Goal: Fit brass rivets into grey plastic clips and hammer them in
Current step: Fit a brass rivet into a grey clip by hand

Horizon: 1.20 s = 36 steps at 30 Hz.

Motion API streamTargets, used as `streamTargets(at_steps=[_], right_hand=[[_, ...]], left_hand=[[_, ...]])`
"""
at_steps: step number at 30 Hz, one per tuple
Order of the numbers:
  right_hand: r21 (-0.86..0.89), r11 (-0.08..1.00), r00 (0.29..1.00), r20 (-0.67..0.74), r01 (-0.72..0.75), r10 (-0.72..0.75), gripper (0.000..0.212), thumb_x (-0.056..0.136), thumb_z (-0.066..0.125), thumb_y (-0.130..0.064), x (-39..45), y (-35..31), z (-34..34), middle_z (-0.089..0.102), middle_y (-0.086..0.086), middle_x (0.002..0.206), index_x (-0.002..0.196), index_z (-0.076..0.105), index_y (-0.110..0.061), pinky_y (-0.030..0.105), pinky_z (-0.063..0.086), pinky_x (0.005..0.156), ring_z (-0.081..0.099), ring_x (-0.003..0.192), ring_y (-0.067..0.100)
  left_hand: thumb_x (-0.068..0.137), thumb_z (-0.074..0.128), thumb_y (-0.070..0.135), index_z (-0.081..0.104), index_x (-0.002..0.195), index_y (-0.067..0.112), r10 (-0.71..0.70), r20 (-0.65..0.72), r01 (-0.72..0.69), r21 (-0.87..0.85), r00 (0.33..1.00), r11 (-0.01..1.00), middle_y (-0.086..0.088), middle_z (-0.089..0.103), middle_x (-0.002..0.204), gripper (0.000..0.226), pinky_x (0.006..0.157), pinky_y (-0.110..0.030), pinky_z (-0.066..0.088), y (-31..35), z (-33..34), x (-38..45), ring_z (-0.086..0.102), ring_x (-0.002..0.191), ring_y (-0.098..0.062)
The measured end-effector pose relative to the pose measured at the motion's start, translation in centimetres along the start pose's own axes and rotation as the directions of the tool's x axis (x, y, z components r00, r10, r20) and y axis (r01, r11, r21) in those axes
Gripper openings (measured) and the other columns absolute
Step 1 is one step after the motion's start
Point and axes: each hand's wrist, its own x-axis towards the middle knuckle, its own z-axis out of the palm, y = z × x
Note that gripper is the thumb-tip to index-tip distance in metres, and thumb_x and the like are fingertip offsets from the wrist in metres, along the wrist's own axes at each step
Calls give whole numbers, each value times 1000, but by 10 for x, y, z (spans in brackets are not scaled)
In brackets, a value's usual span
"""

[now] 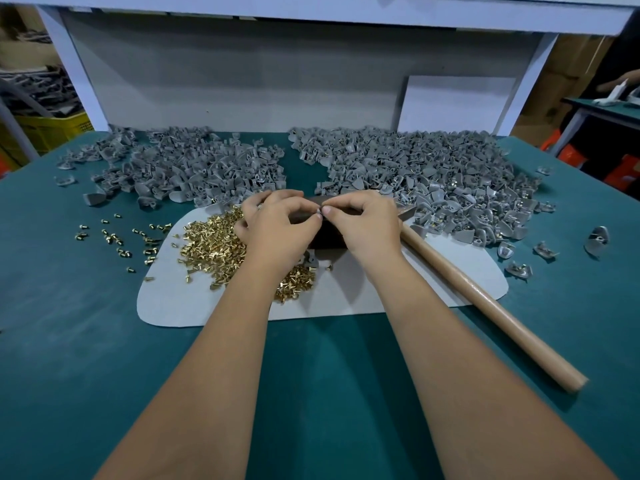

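- Nearest the camera are the two forearms, running up to the middle of the frame, where both hands meet over a dark block.
- The left hand and right hand pinch one small grey clip between their fingertips, so both grips are closed on it. Can't tell if a rivet is in yet, too tiny.
- The brass rivets are heaped just under and left of the left hand, so that hand's closer for grabbing one.
- The hammer lies right of the right hand, with its handle slanting to the lower right, so I'd guess that hand swings it.
- Grey clip piles fill the upper frame.
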Motion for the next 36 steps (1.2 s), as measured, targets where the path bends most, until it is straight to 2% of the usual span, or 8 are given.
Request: streamTargets(at_steps=[9, 11, 13, 16, 22, 25, 27, 36], right_hand=[[103, 993, 999, 23, -50, 48, 21, 78, 76, -27, 0, 0, 4, 67, -9, 101, 67, 68, -42, 49, 38, 101, 50, 118, 25], [101, 993, 998, 27, -53, 51, 20, 78, 76, -28, 0, 0, 4, 67, -9, 100, 66, 68, -42, 49, 38, 100, 51, 117, 24], [63, 997, 999, 22, -49, 48, 22, 79, 74, -30, 0, 1, 2, 67, -11, 99, 63, 66, -42, 48, 38, 100, 52, 115, 22], [-65, 998, 1000, -4, -5, 4, 26, 81, 72, -32, 1, 2, 0, 61, -18, 94, 61, 60, -43, 39, 30, 98, 50, 114, 17], [-168, 984, 998, -3, 54, -56, 22, 81, 71, -35, 3, 4, -2, 59, -19, 97, 63, 60, -44, 30, 15, 81, 41, 112, 12], [-235, 968, 995, -19, 94, -101, 15, 81, 68, -37, 4, 8, 1, 54, -24, 94, 68, 62, -42, 30, 12, 75, 31, 102, 5], [-275, 953, 990, -25, 129, -141, 14, 82, 65, -36, 3, 10, 4, 50, -28, 89, 70, 61, -41, 29, 11, 75, 27, 97, 3], [-304, 933, 980, 10, 193, -199, 7, 86, 61, -37, 1, 15, 0, 59, -22, 92, 82, 65, -41, 29, 13, 80, 37, 99, 5]], left_hand=[[84, 70, 40, 60, 65, 47, -16, 0, 16, -33, 1000, 999, 27, 54, 108, 23, 98, -34, 14, 1, -2, 1, 20, 130, -8], [84, 71, 38, 60, 65, 47, -18, 6, 18, -54, 1000, 998, 27, 54, 105, 24, 105, -35, 17, 1, -2, 1, 20, 131, -10], [84, 72, 38, 61, 66, 48, -19, 12, 20, -60, 1000, 998, 27, 54, 105, 23, 108, -39, 19, 0, -2, 1, 21, 132, -11], [83, 72, 40, 62, 67, 49, -23, 9, 23, -47, 1000, 999, 29, 54, 104, 21, 97, -32, 15, 0, -2, 1, 20, 131, -11], [81, 75, 39, 64, 65, 48, -43, 17, 45, -100, 999, 994, 32, 54, 100, 21, 109, -42, 27, -3, -1, 4, 31, 130, -14], [80, 74, 43, 63, 65, 48, -51, 3, 51, -72, 999, 996, 32, 55, 101, 19, 87, -26, 12, 0, -1, 2, 23, 125, -9], [80, 73, 45, 63, 66, 49, -57, 3, 58, -52, 998, 997, 31, 54, 102, 18, 75, -25, 9, 1, -2, 1, 22, 122, -7], [81, 72, 48, 64, 71, 50, -40, 11, 40, -35, 999, 999, 31, 53, 103, 13, 85, -29, 11, -2, -2, 1, 23, 126, -13]])
